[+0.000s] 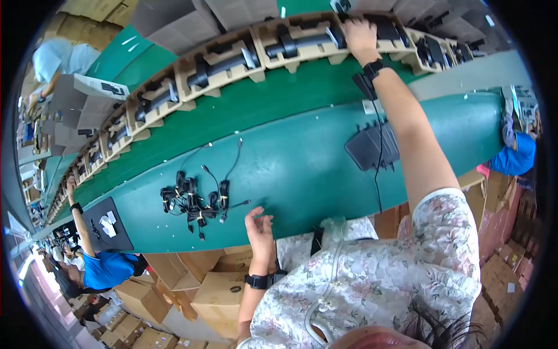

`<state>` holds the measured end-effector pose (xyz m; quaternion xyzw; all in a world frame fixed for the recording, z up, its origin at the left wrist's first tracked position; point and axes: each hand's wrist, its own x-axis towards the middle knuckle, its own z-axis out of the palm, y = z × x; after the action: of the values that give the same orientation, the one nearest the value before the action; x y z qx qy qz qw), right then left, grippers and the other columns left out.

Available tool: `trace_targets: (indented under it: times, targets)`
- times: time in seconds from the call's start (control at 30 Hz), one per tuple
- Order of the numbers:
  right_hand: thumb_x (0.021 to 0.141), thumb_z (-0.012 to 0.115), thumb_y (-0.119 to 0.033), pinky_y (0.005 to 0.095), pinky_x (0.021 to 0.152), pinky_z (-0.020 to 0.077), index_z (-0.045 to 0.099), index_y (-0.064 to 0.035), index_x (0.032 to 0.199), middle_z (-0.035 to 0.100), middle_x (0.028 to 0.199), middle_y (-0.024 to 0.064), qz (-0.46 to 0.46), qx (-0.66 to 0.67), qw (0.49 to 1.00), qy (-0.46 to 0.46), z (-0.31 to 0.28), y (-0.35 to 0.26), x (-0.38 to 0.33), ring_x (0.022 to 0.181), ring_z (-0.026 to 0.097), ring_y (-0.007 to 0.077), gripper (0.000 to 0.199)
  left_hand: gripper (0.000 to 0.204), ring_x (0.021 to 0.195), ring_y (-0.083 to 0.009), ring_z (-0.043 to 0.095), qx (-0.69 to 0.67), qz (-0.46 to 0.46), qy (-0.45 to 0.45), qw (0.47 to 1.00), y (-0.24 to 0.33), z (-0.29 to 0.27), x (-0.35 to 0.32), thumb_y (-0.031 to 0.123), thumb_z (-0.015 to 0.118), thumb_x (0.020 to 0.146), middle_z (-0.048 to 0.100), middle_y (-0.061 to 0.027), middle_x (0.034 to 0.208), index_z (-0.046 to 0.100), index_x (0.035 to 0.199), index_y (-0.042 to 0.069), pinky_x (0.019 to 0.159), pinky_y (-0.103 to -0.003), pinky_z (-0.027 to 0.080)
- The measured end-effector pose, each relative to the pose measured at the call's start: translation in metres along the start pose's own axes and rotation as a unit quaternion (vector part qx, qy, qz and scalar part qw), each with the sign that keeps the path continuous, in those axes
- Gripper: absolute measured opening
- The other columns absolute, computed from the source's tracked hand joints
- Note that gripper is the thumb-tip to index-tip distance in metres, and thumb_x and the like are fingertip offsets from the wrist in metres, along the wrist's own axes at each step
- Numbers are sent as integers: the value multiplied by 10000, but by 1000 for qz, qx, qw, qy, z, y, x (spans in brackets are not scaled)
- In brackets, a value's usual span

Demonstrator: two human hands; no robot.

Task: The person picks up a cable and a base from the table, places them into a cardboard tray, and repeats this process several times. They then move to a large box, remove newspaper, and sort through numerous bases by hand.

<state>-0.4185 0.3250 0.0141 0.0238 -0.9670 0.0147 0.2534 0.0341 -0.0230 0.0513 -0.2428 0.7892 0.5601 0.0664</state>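
My right hand (359, 34) is stretched far out in front of me, up on the moving green belt (244, 104). It lies flat on a long black plastic part (302, 42) that sits in a tan cardboard tray (290, 55). My fingers are spread over the end of the part, but I cannot tell if they are gripping it or just pressing on it. More tan trays with black parts (218, 67) sit in a row to the left of that hand, and a few more to the right of it. My left hand (260, 224) is close to me, at the near edge of the smooth teal table (302, 174). It is half open with the fingers curled a little, and it holds nothing. Just left of that hand lies a heap of short black cables tied in small bundles (195, 200), near but not touching it. Under my right arm there is a flat dark grey box with small teeth on its far side (372, 146), and a thin black wire (381, 168) runs over it. Both my wrists have black bands on them. Far to the left of my left hand, a person in a blue shirt (107, 269) reaches up to the belt. Brown cardboard boxes (218, 296) sit below the table by my left arm.
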Motion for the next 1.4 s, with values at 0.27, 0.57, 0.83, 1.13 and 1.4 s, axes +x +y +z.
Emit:
trace_targets:
  times: [0.27, 0.57, 0.83, 1.13, 1.4]
  targets:
    - [765, 514, -198, 411, 765, 425, 545, -68, 1018, 536, 1082, 151, -4, -58, 997, -58, -68, -19, -5, 963, 514, 282, 286, 283, 1011, -306, 480, 273, 262, 89, 921, 28, -19, 40, -8, 551, 797, 480, -162, 1087, 492, 1073, 7, 850, -396, 404]
    - [733, 627, -403, 374, 729, 481, 468, -24, 1161, 529, 1044, 144, 66, -33, 964, -257, -162, -44, -257, 934, 541, 304, 594, 484, 988, -340, 455, 491, 256, 111, 825, -16, -85, 83, 188, 683, 714, 484, -151, 1062, 464, 1114, 26, 810, -423, 398]
    - [736, 632, -365, 383, 768, 468, 456, 0, 1196, 495, 1167, 197, 6, -129, 979, -158, -128, -77, -308, 947, 538, 328, 613, 380, 968, -330, 462, 535, 222, 16, 815, -36, -97, 110, 195, 681, 704, 491, -140, 1010, 486, 995, 49, 783, -428, 400]
    - [820, 607, -143, 282, 660, 459, 538, -22, 948, 613, 810, 110, 180, 388, 904, -5, -158, -77, -164, 733, 579, 146, 189, 292, 769, -277, 549, 385, 256, 130, 877, 20, -80, 81, 65, 642, 738, 555, -104, 880, 495, 990, 50, 695, -375, 451]
    - [821, 610, -149, 257, 699, 437, 537, -37, 997, 628, 874, 67, 218, 538, 811, 77, -22, -42, 10, 806, 585, 156, 222, 297, 714, -108, 523, 46, 165, 61, 983, 51, -25, 64, -4, 559, 834, 528, -32, 826, 449, 1107, 32, 649, -233, 448]
